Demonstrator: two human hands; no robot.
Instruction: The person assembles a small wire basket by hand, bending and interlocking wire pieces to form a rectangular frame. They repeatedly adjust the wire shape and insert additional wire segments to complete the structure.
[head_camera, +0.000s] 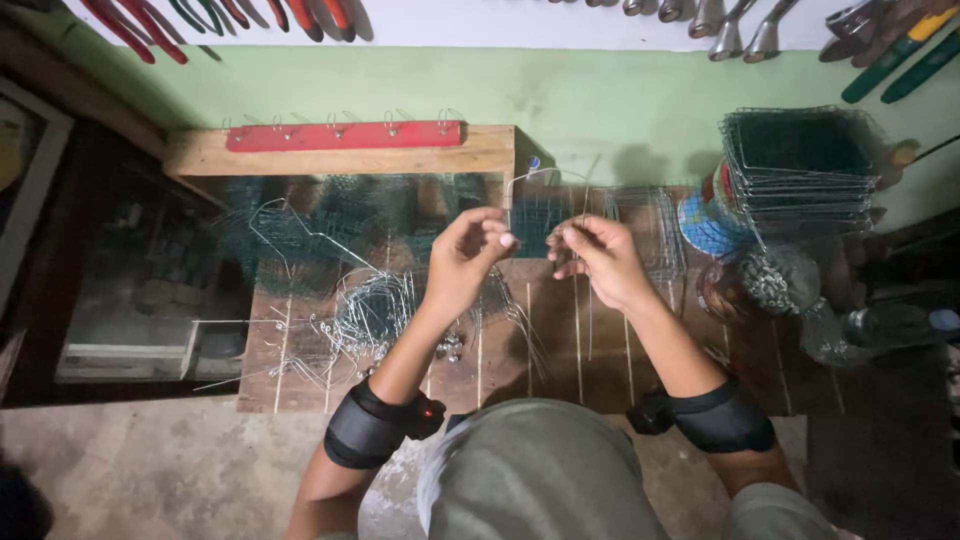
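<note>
My left hand (468, 252) and my right hand (595, 255) are raised over a low wooden table (560, 360), fingers pinched. Between them they hold a thin bent steel wire (535, 178) that arches up from the left fingertips and comes down to the right fingertips. Both forearms wear black bands. Below the left hand lies a tangle of bent wire pieces (372, 310). A flat sheet of green wire mesh (300, 235) lies on the table to the left, and more mesh (655, 230) lies just right of my right hand.
A wooden block with a red strip of wire hooks (345, 136) stands at the table's back edge. A stack of green mesh baskets (800, 165) sits at the right, with a bowl of small metal parts (765, 280) below it. Pliers and tools hang on the wall above.
</note>
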